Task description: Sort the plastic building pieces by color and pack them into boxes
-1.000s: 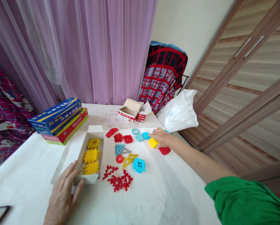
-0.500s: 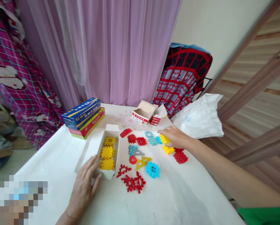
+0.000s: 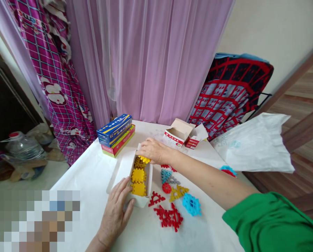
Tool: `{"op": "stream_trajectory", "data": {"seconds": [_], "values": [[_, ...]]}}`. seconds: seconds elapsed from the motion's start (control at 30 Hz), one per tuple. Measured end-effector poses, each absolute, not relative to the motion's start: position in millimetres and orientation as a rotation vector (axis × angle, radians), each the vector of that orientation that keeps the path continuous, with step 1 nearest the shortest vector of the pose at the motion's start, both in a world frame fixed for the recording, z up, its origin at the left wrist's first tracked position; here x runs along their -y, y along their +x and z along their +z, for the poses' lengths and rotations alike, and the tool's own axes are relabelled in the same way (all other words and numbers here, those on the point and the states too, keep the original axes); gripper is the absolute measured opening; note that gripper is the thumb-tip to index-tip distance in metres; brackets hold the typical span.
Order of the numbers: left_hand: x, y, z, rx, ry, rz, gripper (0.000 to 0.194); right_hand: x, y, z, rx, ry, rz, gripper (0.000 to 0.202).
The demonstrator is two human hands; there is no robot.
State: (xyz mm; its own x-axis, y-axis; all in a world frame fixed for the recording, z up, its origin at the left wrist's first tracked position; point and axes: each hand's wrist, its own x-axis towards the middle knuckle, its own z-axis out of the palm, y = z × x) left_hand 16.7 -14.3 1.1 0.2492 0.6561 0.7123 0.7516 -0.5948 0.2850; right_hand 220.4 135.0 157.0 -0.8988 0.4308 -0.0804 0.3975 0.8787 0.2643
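An open white box (image 3: pixel 150 178) stands on the white-covered table with yellow toothed blocks (image 3: pixel 139 175) lined up inside. My left hand (image 3: pixel 117 206) rests at the box's near left corner, fingers apart and touching its edge. Over the far end of the box, my right hand (image 3: pixel 153 150) is closed on a yellow block (image 3: pixel 144 159). To the right of the box lie red pieces (image 3: pixel 169 216), a blue block (image 3: pixel 192 204), a yellow triangular piece (image 3: pixel 178 192), a round red piece (image 3: pixel 166 188) and a light blue triangle (image 3: pixel 165 175).
Stacked blue (image 3: pixel 114 129) and red-green (image 3: pixel 119 141) boxes stand at the back left. Two opened small boxes (image 3: pixel 175 137) are at the back. A white bag (image 3: pixel 253 143) lies on the right. My right forearm crosses above the loose pieces.
My right hand has moved left from the loose pieces to the box, carrying yellow. My left hand stays by the box. The view has shifted, so the scene sits further right.
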Motion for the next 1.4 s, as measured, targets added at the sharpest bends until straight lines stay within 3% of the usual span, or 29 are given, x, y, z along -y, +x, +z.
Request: {"op": "stream_trajectory", "data": {"seconds": [0.2, 0.4, 0.7, 1.0, 1.4], "values": [[14, 17, 2, 1.381, -2.402, -1.255, 0.029, -155, 218, 138, -2.863, 0.585, 0.439, 0.068], [15, 17, 3, 1.360, -2.398, -1.262, 0.029, -143, 279, 141, -2.929, 1.011, 0.516, 0.051], [11, 15, -4, 1.375, -2.414, -1.282, 0.029, -65, 381, 131, -2.726, 1.518, 0.328, 0.027], [2, 12, -13, 1.322, -2.455, -1.318, 0.037, -15, 475, 133, -1.885, 2.028, 0.115, 0.037], [3, 11, -8, 1.326, -2.450, -1.252, 0.037, -37, 452, 97, -1.974, 1.869, 0.245, 0.053]]}}
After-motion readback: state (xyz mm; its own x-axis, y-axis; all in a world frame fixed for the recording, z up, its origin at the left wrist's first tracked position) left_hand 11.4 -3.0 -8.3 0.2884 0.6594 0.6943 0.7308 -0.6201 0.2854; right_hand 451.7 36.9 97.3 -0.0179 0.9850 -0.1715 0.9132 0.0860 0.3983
